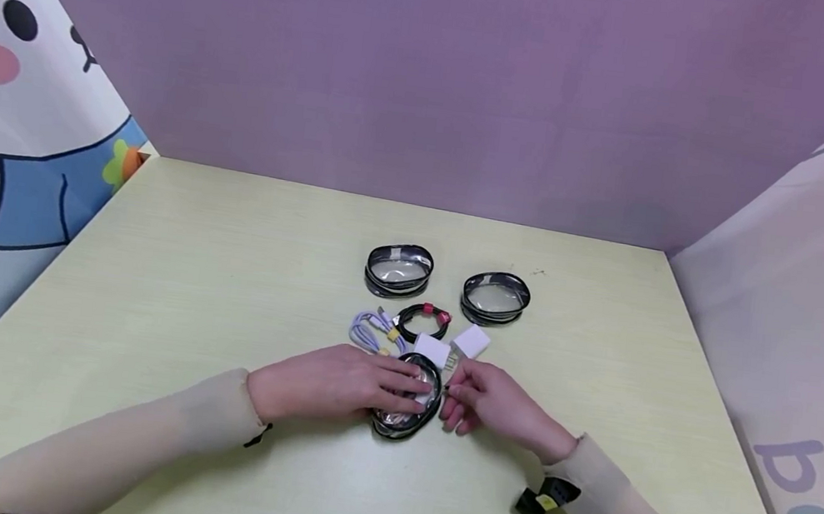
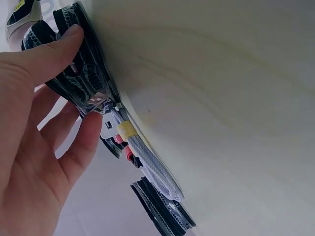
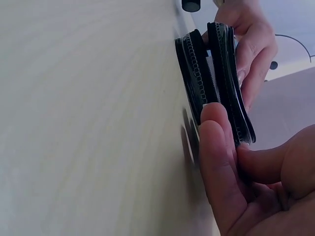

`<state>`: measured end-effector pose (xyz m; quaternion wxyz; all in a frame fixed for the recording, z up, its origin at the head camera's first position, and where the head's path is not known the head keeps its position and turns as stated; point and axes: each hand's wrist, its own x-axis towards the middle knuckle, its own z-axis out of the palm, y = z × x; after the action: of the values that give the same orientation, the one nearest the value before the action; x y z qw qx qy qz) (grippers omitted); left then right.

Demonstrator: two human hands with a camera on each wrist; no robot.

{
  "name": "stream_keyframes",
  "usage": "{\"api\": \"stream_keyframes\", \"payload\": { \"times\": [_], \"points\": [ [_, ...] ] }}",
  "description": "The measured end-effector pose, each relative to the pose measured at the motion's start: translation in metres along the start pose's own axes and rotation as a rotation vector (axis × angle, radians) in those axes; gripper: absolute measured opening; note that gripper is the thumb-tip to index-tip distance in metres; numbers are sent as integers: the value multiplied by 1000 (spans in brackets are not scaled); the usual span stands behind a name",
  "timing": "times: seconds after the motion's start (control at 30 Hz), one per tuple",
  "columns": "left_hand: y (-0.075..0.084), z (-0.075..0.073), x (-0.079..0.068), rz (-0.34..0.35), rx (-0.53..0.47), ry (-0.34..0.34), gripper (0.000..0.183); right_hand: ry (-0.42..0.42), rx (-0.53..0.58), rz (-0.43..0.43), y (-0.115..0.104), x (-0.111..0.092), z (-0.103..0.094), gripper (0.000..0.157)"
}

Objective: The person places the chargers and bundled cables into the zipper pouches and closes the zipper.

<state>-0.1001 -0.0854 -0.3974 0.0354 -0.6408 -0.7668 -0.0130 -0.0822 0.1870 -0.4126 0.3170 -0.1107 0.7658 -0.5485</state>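
A round clear zip pouch with black trim (image 1: 403, 432) stands on the table between both hands. My left hand (image 1: 346, 384) lies over it, fingers across the top; in the left wrist view its thumb (image 2: 61, 51) presses the pouch's side and the other fingers reach around it. At the pouch's right edge, my right hand (image 1: 490, 403) pinches a small dark bit by the zip. The right wrist view has thumb and fingertips (image 3: 214, 132) together at the end of the black zip band (image 3: 197, 69). What lies inside the pouch is mostly hidden by the left hand.
Just behind the pouch are a white charger (image 1: 432, 350), a second white charger (image 1: 471, 341), a coiled lavender cable (image 1: 366, 332) and a coiled black cable with red ties (image 1: 412, 314). Farther back stand two more round pouches, left (image 1: 395, 286) and right (image 1: 492, 311).
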Motion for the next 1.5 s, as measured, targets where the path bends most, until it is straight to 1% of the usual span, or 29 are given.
{"api": "stream_keyframes", "payload": {
  "times": [0.23,0.53,0.77,0.9,1.07,1.3,1.37,1.5],
  "points": [
    [1,1,-1,-22,-21,9,50,-29,-10,7,1,-7,0,11],
    [2,1,0,-41,-25,6,50,-47,21,29,-1,-10,1,12],
    [4,-1,2,-53,-19,-18,50,-86,66,42,-1,-12,2,12],
    [4,-2,3,-60,-21,-27,50,-99,65,40,-1,-14,4,12],
    [5,-1,3,-63,-14,-27,50,-147,68,39,2,-15,7,10],
    [4,1,2,-56,-7,-2,50,-206,48,44,3,-15,15,10],
    [4,2,1,-49,1,15,50,-212,40,38,3,-15,16,10],
    [3,3,0,-43,8,56,50,-195,29,20,2,-15,15,11]
  ]
}}
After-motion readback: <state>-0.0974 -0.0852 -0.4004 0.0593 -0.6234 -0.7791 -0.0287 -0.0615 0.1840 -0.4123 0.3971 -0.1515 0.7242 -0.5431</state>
